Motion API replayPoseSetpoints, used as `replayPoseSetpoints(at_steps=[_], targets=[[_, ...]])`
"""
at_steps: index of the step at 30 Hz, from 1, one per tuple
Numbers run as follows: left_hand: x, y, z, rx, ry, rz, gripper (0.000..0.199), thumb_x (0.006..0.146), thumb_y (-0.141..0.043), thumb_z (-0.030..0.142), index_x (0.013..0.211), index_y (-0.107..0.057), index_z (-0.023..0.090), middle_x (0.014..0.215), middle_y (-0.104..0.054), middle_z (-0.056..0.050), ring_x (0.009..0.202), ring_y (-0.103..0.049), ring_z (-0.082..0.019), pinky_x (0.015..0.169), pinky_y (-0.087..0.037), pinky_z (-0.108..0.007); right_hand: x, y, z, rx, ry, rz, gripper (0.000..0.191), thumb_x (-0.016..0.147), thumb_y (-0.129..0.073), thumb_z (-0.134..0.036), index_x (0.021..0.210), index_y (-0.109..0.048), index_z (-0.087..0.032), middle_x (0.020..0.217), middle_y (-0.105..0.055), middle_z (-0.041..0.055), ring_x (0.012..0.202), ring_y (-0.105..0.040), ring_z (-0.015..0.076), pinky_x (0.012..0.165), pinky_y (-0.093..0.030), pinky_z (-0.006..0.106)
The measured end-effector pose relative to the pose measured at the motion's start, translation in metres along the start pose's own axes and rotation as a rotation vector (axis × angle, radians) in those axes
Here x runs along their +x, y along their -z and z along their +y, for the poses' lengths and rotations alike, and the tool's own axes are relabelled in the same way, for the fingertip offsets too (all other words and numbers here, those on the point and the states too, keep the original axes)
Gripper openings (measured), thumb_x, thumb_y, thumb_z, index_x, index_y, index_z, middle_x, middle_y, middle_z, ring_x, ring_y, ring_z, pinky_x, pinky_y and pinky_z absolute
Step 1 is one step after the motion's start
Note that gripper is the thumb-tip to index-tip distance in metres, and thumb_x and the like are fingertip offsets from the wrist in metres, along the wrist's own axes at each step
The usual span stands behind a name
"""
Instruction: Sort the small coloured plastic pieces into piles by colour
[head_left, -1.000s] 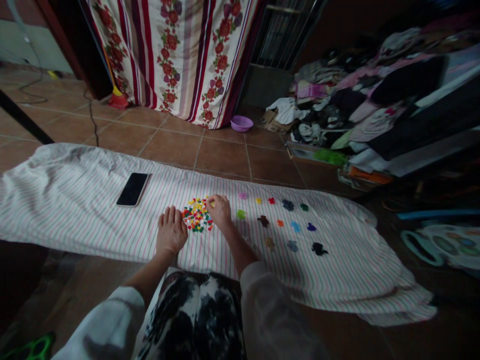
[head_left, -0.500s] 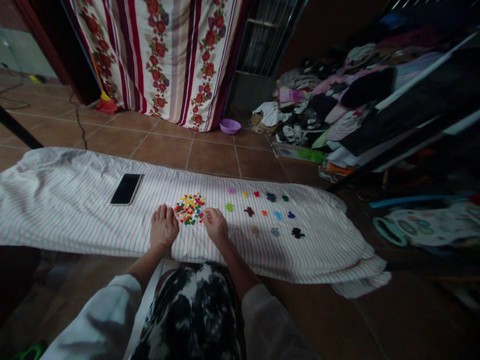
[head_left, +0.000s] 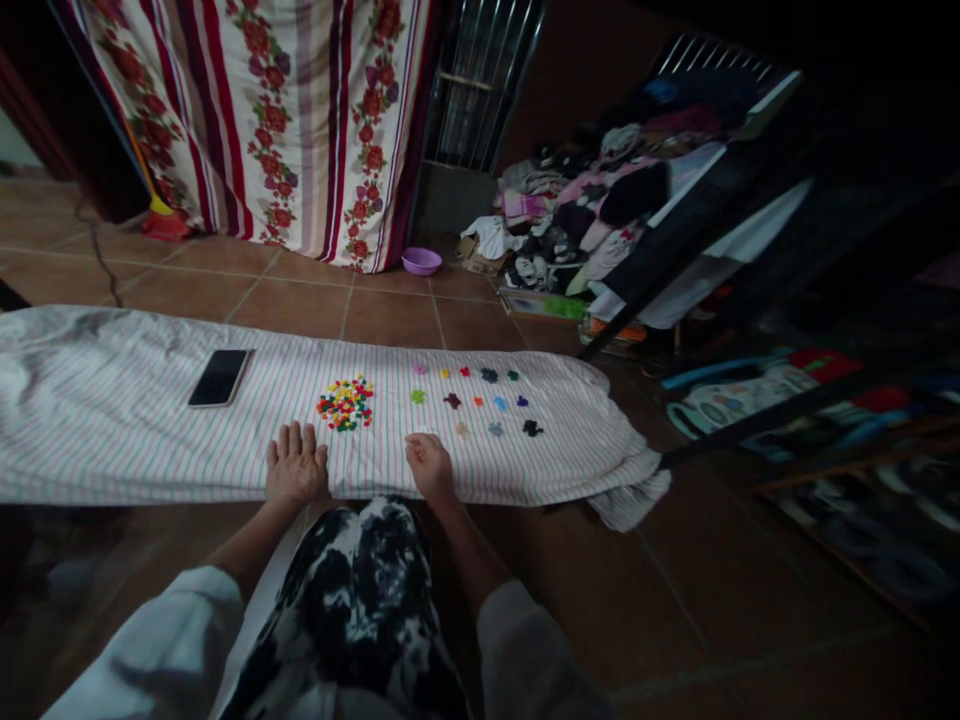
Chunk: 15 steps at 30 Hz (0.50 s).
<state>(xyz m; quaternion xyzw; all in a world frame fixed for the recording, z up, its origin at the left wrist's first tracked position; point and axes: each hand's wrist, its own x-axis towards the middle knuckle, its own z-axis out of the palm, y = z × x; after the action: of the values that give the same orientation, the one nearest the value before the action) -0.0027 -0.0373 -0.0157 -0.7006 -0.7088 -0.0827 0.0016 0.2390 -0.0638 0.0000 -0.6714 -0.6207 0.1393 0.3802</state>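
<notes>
My left hand (head_left: 295,466) lies flat on the striped cloth (head_left: 150,440), fingers spread, just below a mixed pile of small colourful pieces (head_left: 346,403). My right hand (head_left: 430,466) is closed, fingertips pinched together above the cloth, near a small whitish patch; what it holds, if anything, is too small to name. To its upper right, small piles sorted by colour stand in rows, among them a lime green pile (head_left: 418,397), a dark brown pile (head_left: 451,401), a beige pile (head_left: 462,429) and a black pile (head_left: 532,428).
A phone (head_left: 220,378) lies on the cloth at the left. Beyond it are a floral curtain (head_left: 315,130), a broom (head_left: 165,222) and a purple basin (head_left: 421,261) on the tiled floor. Clothes (head_left: 570,210) are heaped at the back right, behind dark slanting bars.
The view has shifted to the right. My right hand has moved from the mixed pile's right edge toward the near side of the sorted piles. My left hand has drawn back slightly, its fingers more spread.
</notes>
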Motion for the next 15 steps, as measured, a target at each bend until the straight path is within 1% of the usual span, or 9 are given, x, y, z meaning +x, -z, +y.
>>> replayPoseSetpoints(at_steps=[4, 8, 11, 15], targets=[[-0.007, 0.011, 0.004, 0.056, -0.031, -0.073, 0.065, 0.091, -0.029, 0.040, 0.141, -0.042, 0.001, 0.150, -0.037, -0.027, 0.142, -0.029, -0.040, 0.110, -0.027, -0.057, -0.005, 0.014, 0.019, 0.067, -0.062, 0.077, 0.018, 0.082, -0.053, -0.019, 0.091, -0.069, -0.022, 0.089, -0.070, 0.0035, 0.077, -0.066, 0.0151, 0.075, -0.054, 0.028], [-0.009, 0.027, 0.008, 0.131, -0.080, -0.119, 0.066, 0.090, -0.033, 0.043, 0.136, -0.045, -0.002, 0.143, -0.041, -0.032, 0.134, -0.038, -0.044, 0.101, -0.034, -0.057, -0.004, 0.033, 0.045, 0.095, -0.131, 0.188, 0.019, 0.081, -0.050, -0.022, 0.090, -0.067, -0.020, 0.085, -0.070, 0.0037, 0.074, -0.065, 0.0156, 0.075, -0.054, 0.030], [-0.005, 0.037, 0.009, 0.136, -0.087, -0.178, 0.064, 0.089, -0.036, 0.048, 0.129, -0.051, 0.000, 0.133, -0.049, -0.032, 0.126, -0.045, -0.043, 0.094, -0.040, -0.055, 0.000, 0.049, 0.063, 0.044, -0.177, 0.243, 0.019, 0.079, -0.049, -0.021, 0.087, -0.067, -0.019, 0.083, -0.070, 0.0039, 0.075, -0.065, 0.0163, 0.075, -0.053, 0.030], [0.006, 0.041, 0.007, 0.115, -0.078, -0.242, 0.063, 0.083, -0.048, 0.055, 0.117, -0.058, 0.002, 0.122, -0.055, -0.030, 0.119, -0.051, -0.042, 0.089, -0.045, -0.052, 0.007, 0.065, 0.078, -0.019, -0.221, 0.241, 0.017, 0.075, -0.050, -0.017, 0.080, -0.066, -0.019, 0.078, -0.069, 0.0035, 0.073, -0.064, 0.0173, 0.073, -0.051, 0.029]])
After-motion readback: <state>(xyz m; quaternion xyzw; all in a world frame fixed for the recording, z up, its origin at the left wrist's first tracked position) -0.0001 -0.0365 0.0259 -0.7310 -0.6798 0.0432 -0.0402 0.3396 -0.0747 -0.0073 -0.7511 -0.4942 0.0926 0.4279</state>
